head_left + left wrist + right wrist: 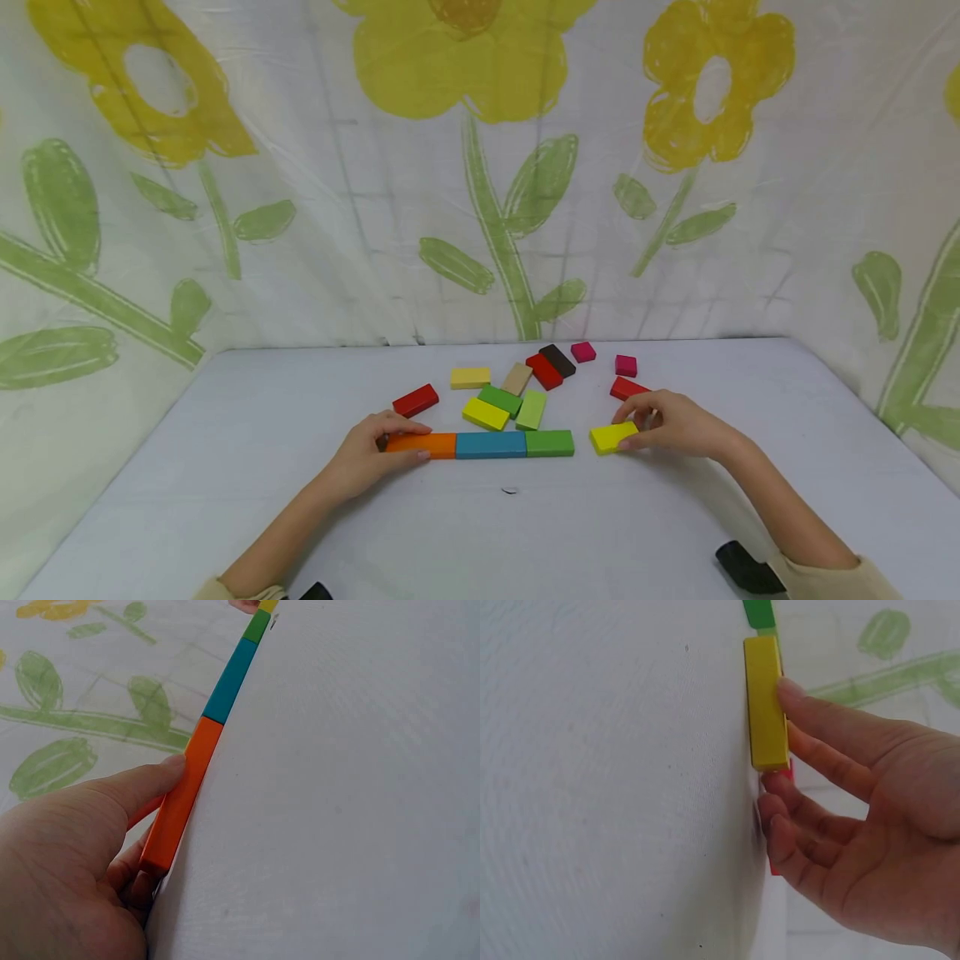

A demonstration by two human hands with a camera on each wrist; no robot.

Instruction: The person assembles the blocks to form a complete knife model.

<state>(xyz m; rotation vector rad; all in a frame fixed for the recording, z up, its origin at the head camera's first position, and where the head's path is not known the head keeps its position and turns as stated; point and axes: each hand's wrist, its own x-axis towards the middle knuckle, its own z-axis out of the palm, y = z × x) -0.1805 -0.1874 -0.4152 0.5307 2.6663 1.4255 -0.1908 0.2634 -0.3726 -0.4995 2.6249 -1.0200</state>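
An orange block [442, 446], a blue block [491, 445] and a green block [550, 443] lie end to end in a straight row on the white table. My left hand [367, 454] grips the row's left end, thumb along the near side of the orange block and fingers over its far side. To the right of the row, my right hand [671, 425] pinches a yellow block [609, 437] between thumb and fingers. A small gap separates it from the green block. In the right wrist view the yellow block [766, 705] shows its long side, thumb at its edge.
Behind the row lie several loose blocks, among them a bright yellow block [486, 414], a light green block [531, 410] and a red block [416, 401]. Farther back are a dark brown block [558, 361] and two small pink blocks. A flowered cloth [337, 208] hangs behind the table.
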